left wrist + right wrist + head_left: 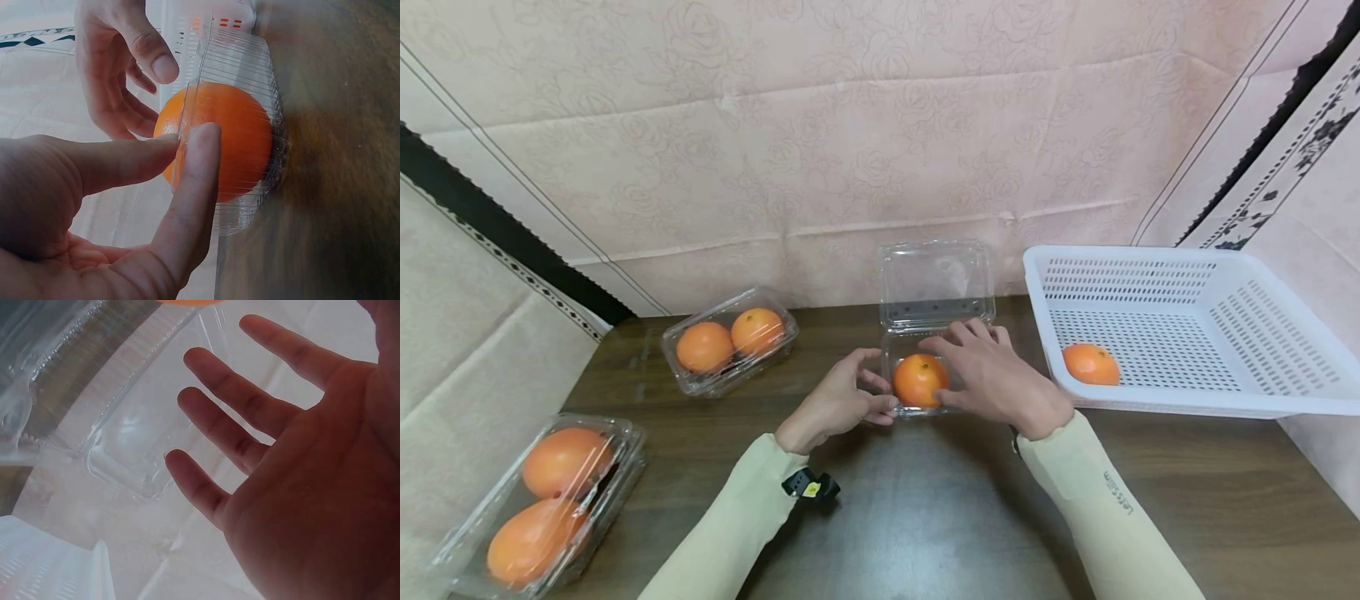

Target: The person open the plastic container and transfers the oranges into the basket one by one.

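Note:
An orange [920, 381] sits in the base of a clear plastic clamshell box, whose lid [936, 283] stands raised at the back. My left hand [842, 396] is at the box's left side; in the left wrist view its thumb and index finger pinch the clear rim [187, 119] in front of the orange. Over the right part of the box is my right hand [1000, 379], its thumb close beside the orange. The right wrist view shows that hand's fingers [219, 428] spread and fairly straight, nothing held, the clear lid behind them.
A white perforated basket [1120, 252] stands at the right with one orange [1092, 364] in it. At the left are two closed clear boxes, one farther back [767, 354] and one nearer [617, 500], each with two oranges. A cloth-covered wall [850, 167] rises behind the table.

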The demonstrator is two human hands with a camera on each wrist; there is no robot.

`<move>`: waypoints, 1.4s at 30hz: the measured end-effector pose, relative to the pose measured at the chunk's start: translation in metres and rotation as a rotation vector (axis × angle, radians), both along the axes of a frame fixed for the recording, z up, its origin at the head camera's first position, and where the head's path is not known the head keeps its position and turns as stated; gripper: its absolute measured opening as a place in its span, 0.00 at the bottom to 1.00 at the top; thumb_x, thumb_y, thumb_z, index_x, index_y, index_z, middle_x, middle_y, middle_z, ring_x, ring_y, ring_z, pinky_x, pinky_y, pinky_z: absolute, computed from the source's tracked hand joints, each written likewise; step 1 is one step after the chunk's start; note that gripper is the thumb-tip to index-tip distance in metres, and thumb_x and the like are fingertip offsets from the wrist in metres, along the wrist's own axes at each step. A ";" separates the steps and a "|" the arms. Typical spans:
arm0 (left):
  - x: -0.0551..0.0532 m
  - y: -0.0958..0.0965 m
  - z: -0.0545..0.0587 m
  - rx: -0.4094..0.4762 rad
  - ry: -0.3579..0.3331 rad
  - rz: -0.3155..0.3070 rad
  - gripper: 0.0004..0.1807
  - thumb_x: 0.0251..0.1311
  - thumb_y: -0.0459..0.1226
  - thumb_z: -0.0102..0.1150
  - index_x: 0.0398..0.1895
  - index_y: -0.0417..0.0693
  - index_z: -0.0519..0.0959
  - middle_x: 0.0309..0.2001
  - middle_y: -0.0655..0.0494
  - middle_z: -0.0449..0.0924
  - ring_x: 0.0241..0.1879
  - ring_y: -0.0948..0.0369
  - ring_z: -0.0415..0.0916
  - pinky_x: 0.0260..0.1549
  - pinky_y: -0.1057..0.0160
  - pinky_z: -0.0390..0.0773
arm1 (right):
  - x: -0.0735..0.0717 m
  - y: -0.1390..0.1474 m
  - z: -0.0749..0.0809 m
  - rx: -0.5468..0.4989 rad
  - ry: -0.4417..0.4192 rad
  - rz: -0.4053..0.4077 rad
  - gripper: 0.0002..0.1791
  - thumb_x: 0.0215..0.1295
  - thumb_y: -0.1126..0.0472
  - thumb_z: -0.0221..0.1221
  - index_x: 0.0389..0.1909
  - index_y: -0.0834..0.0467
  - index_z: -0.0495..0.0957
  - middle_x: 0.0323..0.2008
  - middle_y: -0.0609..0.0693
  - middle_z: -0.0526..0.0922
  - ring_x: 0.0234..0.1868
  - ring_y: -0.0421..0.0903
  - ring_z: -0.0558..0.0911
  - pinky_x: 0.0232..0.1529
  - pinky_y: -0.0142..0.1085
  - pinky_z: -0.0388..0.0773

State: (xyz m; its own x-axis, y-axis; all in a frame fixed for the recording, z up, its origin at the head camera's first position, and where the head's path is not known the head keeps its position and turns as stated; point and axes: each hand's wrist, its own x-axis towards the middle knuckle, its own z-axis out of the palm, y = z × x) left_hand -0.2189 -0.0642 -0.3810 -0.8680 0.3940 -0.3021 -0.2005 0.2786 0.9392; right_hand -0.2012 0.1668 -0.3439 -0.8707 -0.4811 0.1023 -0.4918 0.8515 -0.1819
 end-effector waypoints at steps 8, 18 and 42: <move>0.000 0.000 0.000 -0.005 -0.002 -0.002 0.44 0.61 0.23 0.65 0.78 0.47 0.56 0.53 0.40 0.76 0.32 0.56 0.87 0.45 0.48 0.89 | 0.000 -0.001 -0.003 0.017 0.022 0.006 0.35 0.57 0.49 0.74 0.66 0.50 0.76 0.58 0.51 0.79 0.64 0.54 0.70 0.57 0.52 0.67; 0.000 0.000 -0.001 -0.007 0.008 -0.008 0.44 0.62 0.23 0.65 0.78 0.46 0.56 0.53 0.39 0.76 0.32 0.56 0.87 0.44 0.48 0.89 | -0.002 -0.004 -0.007 0.002 0.014 0.021 0.35 0.56 0.48 0.74 0.65 0.50 0.77 0.59 0.51 0.78 0.62 0.53 0.71 0.56 0.51 0.68; 0.000 -0.001 -0.001 -0.008 0.013 -0.016 0.44 0.62 0.24 0.65 0.78 0.47 0.55 0.54 0.39 0.76 0.32 0.55 0.87 0.45 0.48 0.89 | -0.004 -0.012 -0.015 -0.005 0.013 0.058 0.35 0.58 0.46 0.73 0.66 0.49 0.76 0.56 0.51 0.79 0.61 0.52 0.72 0.54 0.49 0.68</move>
